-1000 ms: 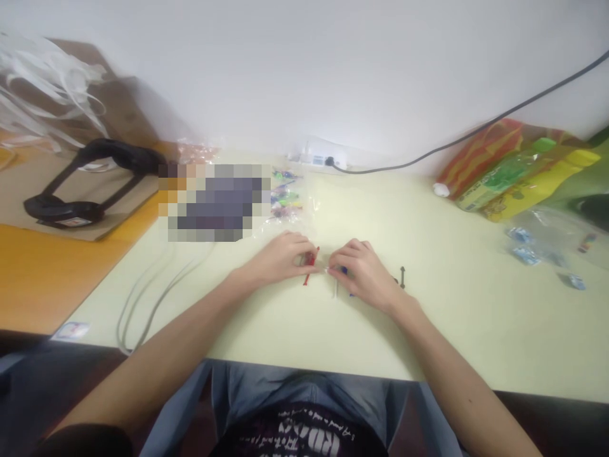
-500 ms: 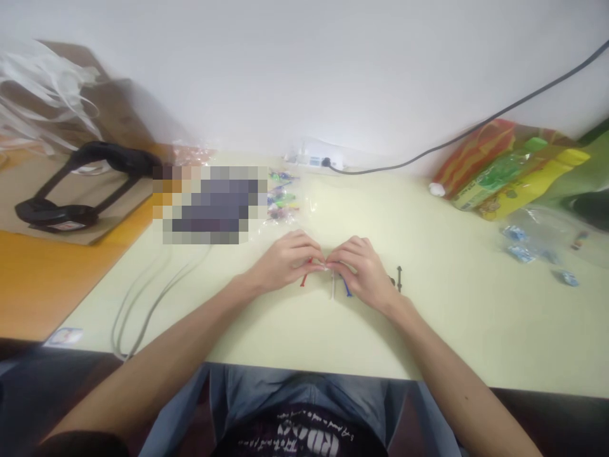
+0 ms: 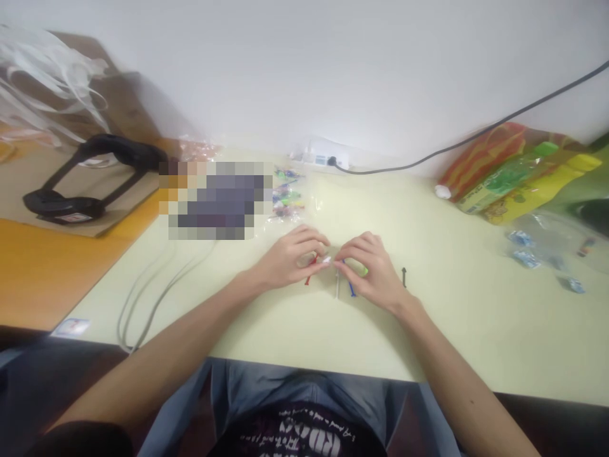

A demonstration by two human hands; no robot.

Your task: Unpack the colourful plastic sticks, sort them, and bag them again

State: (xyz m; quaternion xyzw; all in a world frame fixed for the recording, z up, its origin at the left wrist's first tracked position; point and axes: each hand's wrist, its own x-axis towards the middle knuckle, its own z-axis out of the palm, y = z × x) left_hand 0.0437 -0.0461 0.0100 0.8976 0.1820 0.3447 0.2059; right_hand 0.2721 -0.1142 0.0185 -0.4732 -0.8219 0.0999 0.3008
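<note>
tabletop point(image 3: 476, 317) holds the parts at the centre of the frame. left hand point(image 3: 297, 257) has a small white piece point(image 3: 327, 260) pinched at the thumb tip; the piece sits between the two hands, just beside the right fingertips. right hand point(image 3: 366, 270) has thumb and forefinger drawn together; whether they grip anything cannot be told. white stick point(image 3: 337, 287) and blue stick point(image 3: 353, 289) lie by the right thumb, red stick point(image 3: 308, 279) by the left hand.

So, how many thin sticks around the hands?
4 visible: red stick by left hand; white stick, blue stick by right hand; black stick right of that. Hands may hide more; green bit unclear.
</note>
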